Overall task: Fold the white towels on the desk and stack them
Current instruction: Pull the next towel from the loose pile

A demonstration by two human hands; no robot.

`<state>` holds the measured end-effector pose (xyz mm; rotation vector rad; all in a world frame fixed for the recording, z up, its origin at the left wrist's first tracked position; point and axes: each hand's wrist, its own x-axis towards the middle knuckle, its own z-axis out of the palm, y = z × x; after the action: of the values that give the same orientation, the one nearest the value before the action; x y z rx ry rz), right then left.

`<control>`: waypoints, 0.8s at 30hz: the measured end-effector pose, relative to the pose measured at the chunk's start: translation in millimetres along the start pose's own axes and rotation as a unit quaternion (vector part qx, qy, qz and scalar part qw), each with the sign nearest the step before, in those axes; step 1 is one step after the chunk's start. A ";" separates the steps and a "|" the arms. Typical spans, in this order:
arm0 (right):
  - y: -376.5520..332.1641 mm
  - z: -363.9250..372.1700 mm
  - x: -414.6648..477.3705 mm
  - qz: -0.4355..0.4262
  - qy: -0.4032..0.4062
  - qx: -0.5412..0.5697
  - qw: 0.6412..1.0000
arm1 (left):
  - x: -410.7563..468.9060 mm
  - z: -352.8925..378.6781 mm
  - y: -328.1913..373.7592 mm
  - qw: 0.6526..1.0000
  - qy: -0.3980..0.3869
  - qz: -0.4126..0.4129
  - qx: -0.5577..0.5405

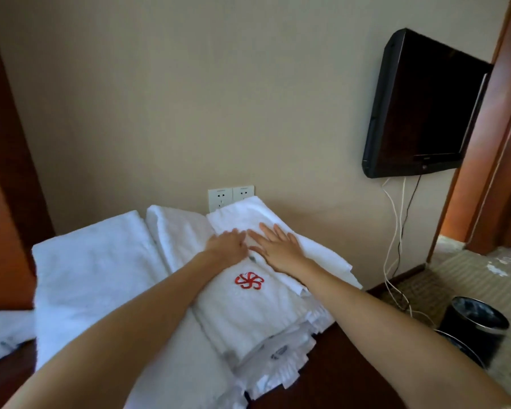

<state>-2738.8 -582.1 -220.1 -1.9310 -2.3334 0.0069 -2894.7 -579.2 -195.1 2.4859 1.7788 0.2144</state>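
Note:
A folded white towel with a red flower emblem (249, 281) lies on top of a stack of white towels (266, 349) on the dark wooden desk (351, 364). Both my hands lie flat on its far half. My left hand (227, 246) and my right hand (279, 246) rest side by side, fingers straight, pointing toward the wall. To the left of the stack, a large white towel (95, 278) is spread out. Between it and the stack lies another white towel (177, 231).
Wall sockets (230, 196) sit just behind the towels. A black television (419, 107) hangs on the wall at the right with cables (396, 231) dropping to the floor. A black waste bin (475, 326) stands on the floor right of the desk. Wooden panels flank both sides.

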 end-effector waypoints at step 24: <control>-401.5 56.2 -258.5 -0.318 0.080 0.350 0.878 | -566.4 67.4 -248.8 0.947 0.148 -0.283 0.038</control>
<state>-3089.5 -907.6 -267.4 -0.7694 -2.2753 0.5276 -3296.3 -1033.1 -336.2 1.9437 2.5718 0.4999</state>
